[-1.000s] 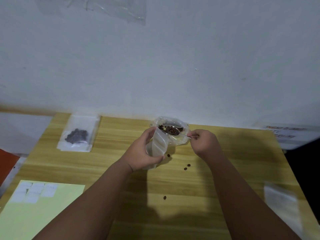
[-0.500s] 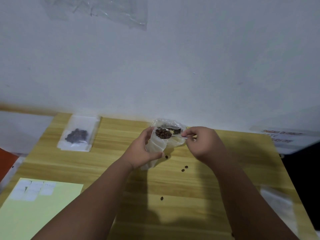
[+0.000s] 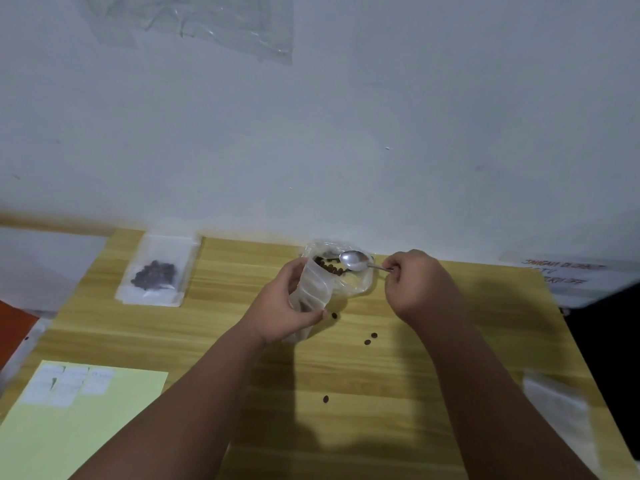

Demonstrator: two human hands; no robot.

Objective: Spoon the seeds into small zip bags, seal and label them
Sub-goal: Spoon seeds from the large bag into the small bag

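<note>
The left hand (image 3: 284, 306) is gripping the small zip bag (image 3: 313, 289), fingers and thumb curled round its sides and holding it upright with the mouth facing up and away from the person. The right hand (image 3: 415, 285) is pinching the handle end of the spoon (image 3: 355, 260), fingers closed on it. Half a second ago the spoon bowl was sitting heaped with seeds over the small bag's mouth; it is now showing bare, shiny metal and lying over the clear supply bag (image 3: 360, 285) just behind the small bag. This is indicating that one spoonful has been tipped out and that the spoon is returning for another load. The seeds (image 3: 329, 266) are showing as a dark cluster beside the small bag's mouth; how many are lying inside the small bag cannot be told, as the hand is covering its lower part. Stray seeds (image 3: 374, 335) are lying on the table (image 3: 381, 427) near the hands, suggesting spillage during transfer. One filled bag (image 3: 156, 271) is resting at the far left of the table, and the labels (image 3: 65, 382) are waiting on a yellow sheet (image 3: 104, 434) at the near left. Sealing and labelling of the held bag are not yet done.
</note>
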